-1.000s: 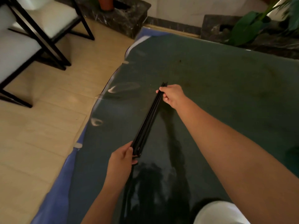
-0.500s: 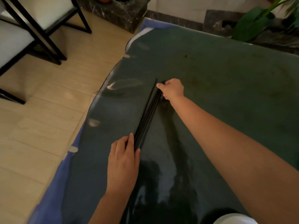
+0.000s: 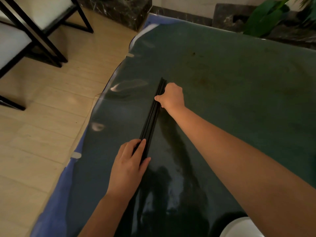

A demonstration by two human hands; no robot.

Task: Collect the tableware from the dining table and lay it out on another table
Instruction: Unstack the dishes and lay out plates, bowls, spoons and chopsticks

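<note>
A bundle of long black chopsticks point(image 3: 152, 117) lies slanted on the dark green table point(image 3: 230, 86), its far tips pointing up and away from me. My right hand point(image 3: 171, 97) grips the far end with curled fingers. My left hand point(image 3: 130, 165) holds the near end, fingers along the left side and thumb on the right. A white dish point(image 3: 239, 227) shows partly at the bottom right, under my right forearm.
The table has a clear glossy cover over a blue cloth point(image 3: 56, 202), with its left edge close to my left hand. Light wooden floor lies to the left. Black-framed chairs with white seats point(image 3: 25, 31) stand at the upper left. A green plant point(image 3: 266, 16) stands behind the table.
The chopsticks have come down from slightly raised to flat on the table. My left hand shifted from gripping the end to lying along it. My right hand slid a little toward the near end.
</note>
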